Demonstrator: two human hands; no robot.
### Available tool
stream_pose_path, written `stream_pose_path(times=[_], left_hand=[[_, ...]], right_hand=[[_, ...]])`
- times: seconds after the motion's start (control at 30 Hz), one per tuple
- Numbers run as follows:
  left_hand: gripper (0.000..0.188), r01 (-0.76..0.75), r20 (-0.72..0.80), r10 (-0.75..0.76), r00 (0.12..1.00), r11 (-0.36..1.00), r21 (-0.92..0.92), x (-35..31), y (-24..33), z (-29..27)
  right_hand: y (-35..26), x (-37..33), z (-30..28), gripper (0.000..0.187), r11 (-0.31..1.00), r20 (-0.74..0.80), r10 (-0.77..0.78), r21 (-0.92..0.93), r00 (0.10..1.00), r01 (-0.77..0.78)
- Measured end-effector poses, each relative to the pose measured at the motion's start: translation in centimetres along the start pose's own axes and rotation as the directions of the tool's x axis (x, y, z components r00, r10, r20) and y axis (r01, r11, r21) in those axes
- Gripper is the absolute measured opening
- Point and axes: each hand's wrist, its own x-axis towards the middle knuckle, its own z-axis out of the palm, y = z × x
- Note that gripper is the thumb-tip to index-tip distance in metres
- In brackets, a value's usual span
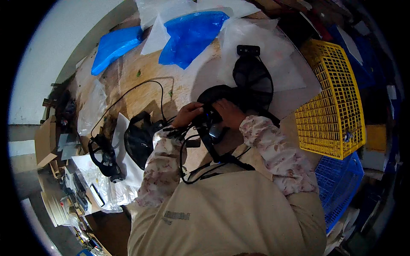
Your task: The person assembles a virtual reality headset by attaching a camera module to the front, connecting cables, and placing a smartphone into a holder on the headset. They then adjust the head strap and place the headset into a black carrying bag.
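Black strapped gear (218, 91) with a cable and a mesh part (253, 81) lies in front of me, at the centre of the table. My left hand (188, 114) is closed on its near left edge, fingertips pressed to the black material. From the other side, my right hand (229, 114) grips the same gear with its fingers bent over it; the fingertips are partly hidden. A small silver-grey part (217, 132) shows just below my hands. Black straps (209, 147) hang down toward my lap. At the mesh part's far end sits a dark rectangular module (248, 50).
Left of me lie a second black strapped device (102, 158) with a cable and a black mesh piece (139, 143). Blue plastic bags (192, 36) and clear bags (92, 111) cover parts of the table. A yellow crate (331, 102) stands right, above a blue crate (339, 183).
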Motion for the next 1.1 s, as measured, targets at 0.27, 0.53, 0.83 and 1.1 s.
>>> stream_pose_path(times=[0.27, 0.53, 0.83, 1.1], left_hand=[[0.047, 0.007, 0.028, -0.011, 1.0, 0.991, 0.136, -1.7, -1.7, -2.5], [0.047, 0.03, 0.114, -0.066, 0.991, 0.956, 0.293, -5.3, -2.7, -5.6], [0.029, -0.083, 0.073, 0.054, 0.996, 0.2, 0.976, -4.9, 3.3, 6.8], [0.062, 0.022, -0.024, 0.056, 0.998, 0.047, 0.999, -3.1, 0.6, 9.5]], right_hand=[[1.5, 2.2, 2.6, 0.07, 0.975, -0.1, -0.028, -0.223, 0.995, 0.005], [2.5, 0.2, 1.4, 0.057, 0.997, -0.238, -0.044, 0.056, 0.97, 0.058], [0.1, -4.7, -2.2, 0.034, 0.767, 0.024, 0.588, 0.301, 0.808, -0.567], [2.8, -4.4, 8.2, 0.044, 0.606, 0.154, 0.566, 0.588, 0.81, -0.536]])
